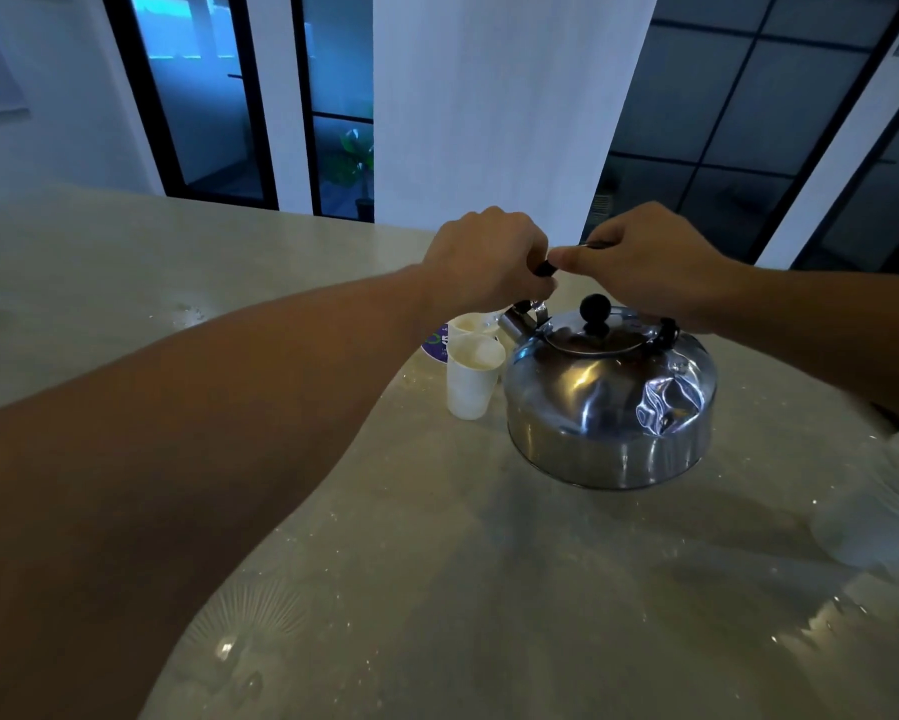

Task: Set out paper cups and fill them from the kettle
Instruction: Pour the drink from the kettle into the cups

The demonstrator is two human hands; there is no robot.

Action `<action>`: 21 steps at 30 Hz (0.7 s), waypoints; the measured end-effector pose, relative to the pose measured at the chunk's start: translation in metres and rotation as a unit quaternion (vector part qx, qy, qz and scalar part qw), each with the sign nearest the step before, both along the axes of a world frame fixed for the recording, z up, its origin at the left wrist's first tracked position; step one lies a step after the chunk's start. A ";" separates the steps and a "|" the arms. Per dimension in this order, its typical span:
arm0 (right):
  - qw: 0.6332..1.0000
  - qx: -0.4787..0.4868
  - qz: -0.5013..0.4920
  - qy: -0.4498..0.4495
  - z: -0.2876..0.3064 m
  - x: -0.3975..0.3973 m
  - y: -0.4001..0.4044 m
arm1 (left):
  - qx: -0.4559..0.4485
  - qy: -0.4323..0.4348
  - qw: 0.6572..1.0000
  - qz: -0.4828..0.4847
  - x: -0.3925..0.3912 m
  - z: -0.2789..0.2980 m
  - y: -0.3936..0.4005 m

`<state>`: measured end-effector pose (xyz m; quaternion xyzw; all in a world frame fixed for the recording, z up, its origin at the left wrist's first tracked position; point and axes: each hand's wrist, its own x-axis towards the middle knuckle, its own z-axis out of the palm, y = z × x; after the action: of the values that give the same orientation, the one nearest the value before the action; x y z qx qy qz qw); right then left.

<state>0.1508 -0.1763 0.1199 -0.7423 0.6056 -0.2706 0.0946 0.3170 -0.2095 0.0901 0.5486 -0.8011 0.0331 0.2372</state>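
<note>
We see both hands gripping the handle of the steel kettle (611, 402): the left hand (483, 262) curls round its black grip, the right hand (650, 262) apparently pinches it. The spout tips over two paper cups (470, 381) on the table (437, 563).

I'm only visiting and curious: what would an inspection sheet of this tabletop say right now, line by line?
Surface: pale glossy table, speckled with droplets and glints.
Job's things: steel kettle, lid on, spout toward two white paper cups; the far cup stands just behind the near one.
Clutter: purple round label behind the cups; white crumpled wrapping at the right edge.
Hands: left hand and right hand both grip the kettle's handle.
Cables: nothing seen.
Surroundings: dark-framed glass doors, white pillar, potted plant outside.
</note>
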 end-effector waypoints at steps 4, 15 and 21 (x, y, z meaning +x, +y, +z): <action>1.000 0.004 0.003 0.008 -0.002 0.001 -0.002 | -0.001 0.000 1.000 -0.001 0.002 -0.004 -0.001; 1.000 0.024 -0.011 0.009 -0.010 0.002 0.001 | 0.005 -0.022 1.000 -0.019 0.003 -0.009 0.003; 0.999 -0.008 -0.028 -0.015 -0.016 -0.001 0.008 | -0.004 -0.024 1.000 -0.014 0.001 -0.006 0.006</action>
<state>0.1499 -0.1679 0.1042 -0.7218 0.6223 -0.2890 0.0903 0.3183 -0.2039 0.0839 0.5354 -0.8141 0.0462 0.2201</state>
